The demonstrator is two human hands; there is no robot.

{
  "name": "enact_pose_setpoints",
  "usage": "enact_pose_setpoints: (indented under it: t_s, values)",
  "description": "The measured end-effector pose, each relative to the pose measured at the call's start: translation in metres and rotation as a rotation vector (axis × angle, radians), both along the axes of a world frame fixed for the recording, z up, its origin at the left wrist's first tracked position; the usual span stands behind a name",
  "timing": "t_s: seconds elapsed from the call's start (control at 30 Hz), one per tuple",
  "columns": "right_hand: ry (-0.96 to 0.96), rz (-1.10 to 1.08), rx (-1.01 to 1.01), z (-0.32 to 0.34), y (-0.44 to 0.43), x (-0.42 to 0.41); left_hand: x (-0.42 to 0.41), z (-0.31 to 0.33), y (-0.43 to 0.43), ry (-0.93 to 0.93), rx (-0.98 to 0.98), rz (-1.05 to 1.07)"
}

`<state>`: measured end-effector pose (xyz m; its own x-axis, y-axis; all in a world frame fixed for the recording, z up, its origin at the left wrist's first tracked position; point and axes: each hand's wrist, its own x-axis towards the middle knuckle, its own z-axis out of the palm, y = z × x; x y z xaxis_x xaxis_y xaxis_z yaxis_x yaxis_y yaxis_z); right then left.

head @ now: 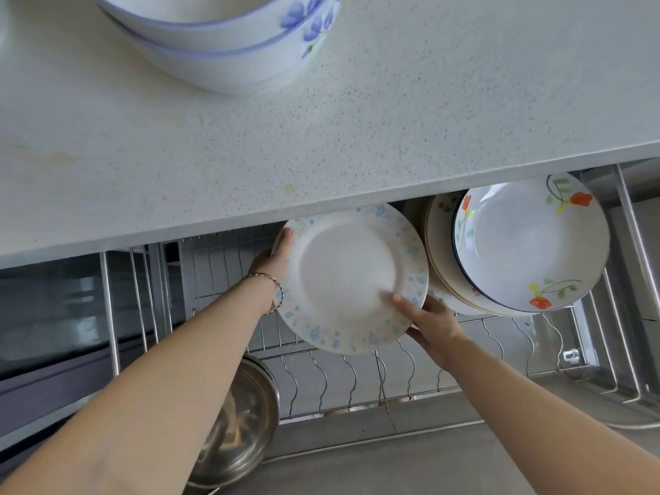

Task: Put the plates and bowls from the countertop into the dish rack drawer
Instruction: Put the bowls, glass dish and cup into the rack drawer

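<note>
The left hand (275, 255) is closed on the far-left rim of the blue-speckled plate (351, 280), fingers reaching over the edge; a thin bracelet (269, 284) sits on its wrist. The right hand (428, 323) grips the near-right rim of the same plate, thumb pressed on the upper face and the remaining fingers hidden beneath. Both hands together carry the plate, tilted with its face toward the camera, above the open dish rack drawer (357, 380) and just below the front edge of the countertop (321, 144). Directly right of the held plate, a stack of plates (443, 266) leans in the rack, and a deep white dish with red and yellow flowers (532, 244) rests against the front of that stack; the held plate's right rim overlaps the stack in this view, and contact cannot be confirmed. Wavy wire dividers (410, 366) run across the drawer floor beneath the hands. A stainless steel bowl (239, 423) lies in the drawer's left section, partly covered by the left forearm. On the countertop, well apart from the hands, two white bowls with blue flowers (228, 41) stand nested one inside the other at the far edge of view.
</note>
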<state>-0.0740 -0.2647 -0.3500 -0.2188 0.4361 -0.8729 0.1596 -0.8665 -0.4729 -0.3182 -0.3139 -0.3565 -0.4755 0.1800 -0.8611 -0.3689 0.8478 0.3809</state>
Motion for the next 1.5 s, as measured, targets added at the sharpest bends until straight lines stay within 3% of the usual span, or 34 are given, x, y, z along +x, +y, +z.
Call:
enact_pose_setpoints:
  t_s: [0.13, 0.23, 0.3, 0.4, 0.53, 0.6, 0.67, 0.73, 0.77, 0.83, 0.93, 1.0, 1.2, 1.37, 1.5]
  values:
    - [-0.068, 0.025, -0.004, 0.006, 0.003, -0.002, -0.001, 0.011, -0.003, -0.161, 0.086, 0.149]
    - [-0.235, 0.075, 0.029, 0.014, 0.003, -0.007, 0.003, 0.021, -0.007, -0.124, 0.11, 0.182]
    - [-0.452, 0.237, 0.109, 0.028, 0.001, -0.011, 0.008, 0.031, -0.009, 0.063, 0.032, 0.062]
    - [-0.651, 0.648, 0.205, 0.069, -0.004, -0.021, 0.02, 0.072, -0.016, 0.33, -0.111, -0.35]
    - [-0.503, 0.876, 0.429, 0.153, 0.006, -0.047, 0.029, 0.167, -0.031, 0.276, 0.197, -0.668]
    - [-0.431, 0.865, 0.599, 0.203, 0.02, -0.067, 0.023, 0.214, -0.036, 0.379, 0.327, -0.724]
    - [-0.369, 0.768, 0.77, 0.248, 0.037, -0.089, 0.009, 0.253, -0.035, 0.599, 0.466, -0.605]
    - [-0.31, 0.629, 0.872, 0.275, 0.058, -0.115, -0.014, 0.276, -0.024, 0.765, 0.574, -0.325]
    - [-0.298, 0.585, 0.867, 0.285, 0.069, -0.13, -0.028, 0.282, -0.013, 0.745, 0.597, -0.169]
    - [-0.287, 0.539, 0.723, 0.293, 0.089, -0.161, -0.054, 0.287, 0.016, 0.494, 0.584, 0.055]
    - [-0.155, 0.416, 0.385, 0.29, 0.102, -0.192, -0.069, 0.289, 0.051, 0.129, 0.444, 0.015]
    - [-0.051, 0.328, 0.303, 0.281, 0.1, -0.196, -0.068, 0.286, 0.062, 0.023, 0.46, 0.017]
    - [0.054, 0.205, 0.44, 0.264, 0.077, -0.15, -0.036, 0.284, 0.043, 0.219, 0.519, 0.015]
    - [0.062, 0.343, 0.501, 0.266, 0.047, -0.03, 0.035, 0.293, -0.009, 0.173, 0.518, -0.292]
    - [-0.088, 0.554, 0.407, 0.243, 0.024, 0.069, 0.116, 0.256, -0.033, 0.088, 0.385, -0.595]
